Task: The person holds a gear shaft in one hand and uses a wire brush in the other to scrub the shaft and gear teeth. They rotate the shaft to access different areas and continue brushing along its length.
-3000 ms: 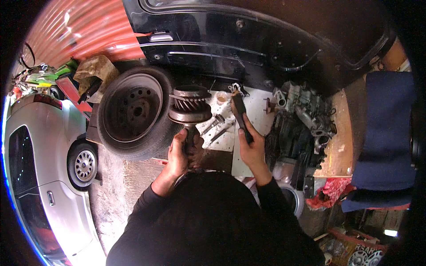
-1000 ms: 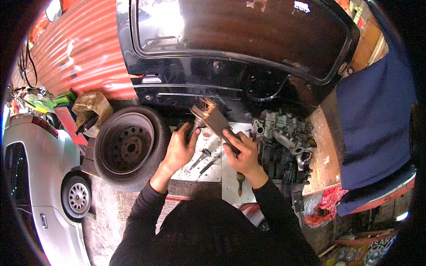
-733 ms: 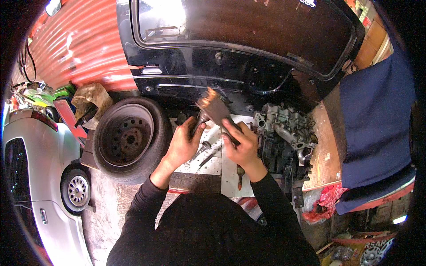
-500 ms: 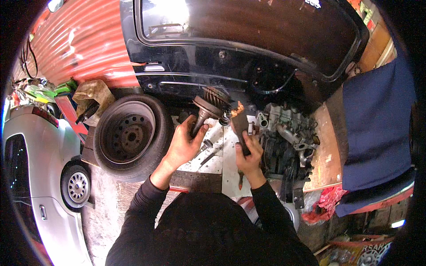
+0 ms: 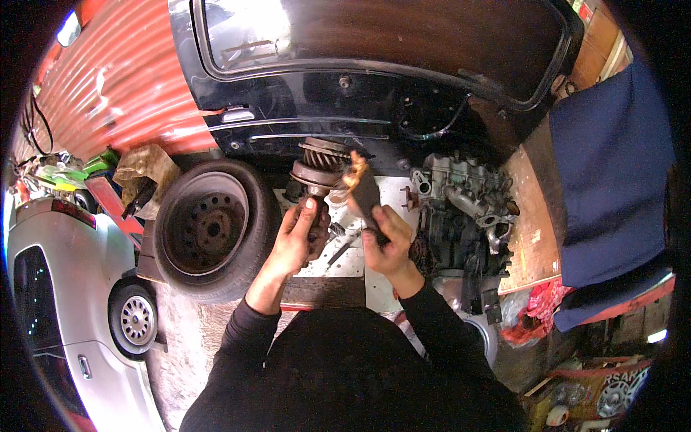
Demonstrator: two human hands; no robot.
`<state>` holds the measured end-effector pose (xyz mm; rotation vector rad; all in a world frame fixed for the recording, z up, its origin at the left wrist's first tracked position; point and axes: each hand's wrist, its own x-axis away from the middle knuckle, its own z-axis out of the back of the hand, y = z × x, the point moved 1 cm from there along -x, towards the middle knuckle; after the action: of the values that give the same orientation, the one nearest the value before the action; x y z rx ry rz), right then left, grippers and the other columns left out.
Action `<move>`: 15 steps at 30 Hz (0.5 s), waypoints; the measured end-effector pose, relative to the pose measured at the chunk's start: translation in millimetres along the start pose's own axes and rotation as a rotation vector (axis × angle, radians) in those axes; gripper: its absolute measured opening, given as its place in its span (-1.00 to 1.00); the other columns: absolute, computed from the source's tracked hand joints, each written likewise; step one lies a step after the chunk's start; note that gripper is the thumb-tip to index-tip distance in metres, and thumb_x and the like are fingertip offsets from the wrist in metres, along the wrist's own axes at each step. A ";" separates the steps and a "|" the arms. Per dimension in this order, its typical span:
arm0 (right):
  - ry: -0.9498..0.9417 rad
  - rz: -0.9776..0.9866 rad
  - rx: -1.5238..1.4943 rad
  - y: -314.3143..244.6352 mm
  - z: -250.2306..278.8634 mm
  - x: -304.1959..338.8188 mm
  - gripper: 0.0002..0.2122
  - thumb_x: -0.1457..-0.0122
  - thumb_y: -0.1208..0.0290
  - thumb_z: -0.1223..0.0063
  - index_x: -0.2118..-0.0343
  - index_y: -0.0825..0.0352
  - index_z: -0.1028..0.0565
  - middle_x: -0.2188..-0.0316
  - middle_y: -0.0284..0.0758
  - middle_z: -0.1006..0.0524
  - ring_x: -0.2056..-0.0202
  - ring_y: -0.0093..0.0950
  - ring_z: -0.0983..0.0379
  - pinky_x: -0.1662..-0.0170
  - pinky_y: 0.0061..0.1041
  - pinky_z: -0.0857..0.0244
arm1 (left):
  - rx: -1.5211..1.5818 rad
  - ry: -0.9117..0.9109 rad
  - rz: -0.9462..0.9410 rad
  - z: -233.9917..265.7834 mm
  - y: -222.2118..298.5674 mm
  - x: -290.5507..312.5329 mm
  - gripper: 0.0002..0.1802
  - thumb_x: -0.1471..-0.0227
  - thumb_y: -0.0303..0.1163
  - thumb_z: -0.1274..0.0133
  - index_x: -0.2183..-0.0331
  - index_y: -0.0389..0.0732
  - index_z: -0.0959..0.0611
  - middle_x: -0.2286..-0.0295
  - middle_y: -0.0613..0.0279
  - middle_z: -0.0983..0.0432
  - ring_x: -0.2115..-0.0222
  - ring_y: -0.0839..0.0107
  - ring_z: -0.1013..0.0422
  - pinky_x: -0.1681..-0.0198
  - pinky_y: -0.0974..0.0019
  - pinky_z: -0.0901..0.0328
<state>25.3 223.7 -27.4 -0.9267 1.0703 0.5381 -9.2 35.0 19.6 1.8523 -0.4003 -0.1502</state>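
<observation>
Two hands worked near the middle of the scene. At far left stood a silver car (image 5: 65, 288), and right of it a bare black wheel (image 5: 205, 229) leaned upright. The left hand (image 5: 296, 241) had its grip wrapped around the shaft of a rusty gear (image 5: 318, 164), held upright above a white bench (image 5: 345, 252). Just right of the gear, the right hand (image 5: 385, 245) gripped a dark flat brush (image 5: 363, 194), its far end touching the gear. Farther right sat a grey engine block (image 5: 464, 201), then a blue cloth (image 5: 612, 165).
</observation>
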 end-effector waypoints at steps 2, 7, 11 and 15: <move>0.033 -0.081 0.002 7.1 0.8 1.3 -0.55 -0.06 0.51 -0.20 -0.07 0.39 -0.51 0.43 -0.12 -0.51 0.47 -0.27 -0.47 0.41 -0.39 -0.34 | 0.069 -0.041 0.011 -0.1 -2.1 1.3 -0.56 -0.36 0.06 0.15 0.34 -0.12 -0.48 0.63 0.46 -0.30 0.79 0.66 -0.08 0.77 0.48 0.07; -0.022 -0.013 -0.005 -6.1 -3.8 -9.4 -0.52 -0.08 0.52 -0.20 -0.13 0.39 -0.49 0.42 -0.14 -0.54 0.45 -0.30 -0.49 0.35 -0.43 -0.37 | 0.198 -0.155 0.008 5.1 -9.9 -3.1 -0.53 -0.35 0.11 0.19 0.33 -0.11 -0.43 0.61 0.42 -0.27 0.80 0.67 -0.02 0.79 0.49 0.13; 0.010 -0.525 -0.164 4.8 -10.8 6.8 -0.48 -0.23 0.46 -0.05 -0.26 0.45 -0.32 0.29 -0.25 -0.60 0.38 -0.59 -0.43 0.30 -0.53 -0.34 | 0.183 -0.111 0.006 1.4 -10.6 0.2 -0.51 -0.34 0.14 0.20 0.37 -0.10 -0.37 0.61 0.42 -0.21 0.79 0.65 -0.01 0.79 0.48 0.13; 0.094 -0.472 -0.393 -20.6 -23.5 14.8 -0.45 -0.25 0.44 0.00 -0.28 0.56 -0.24 0.30 -0.30 -0.58 0.38 -0.62 -0.40 0.28 -0.57 -0.31 | 0.146 -0.175 -0.097 3.2 -13.4 0.5 -0.50 -0.35 0.14 0.21 0.37 -0.11 -0.36 0.63 0.42 -0.18 0.78 0.64 -0.02 0.78 0.47 0.12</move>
<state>35.3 192.1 -37.3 -1.5134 0.7988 0.3147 -7.0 35.5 6.1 2.0111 -0.4518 -0.3590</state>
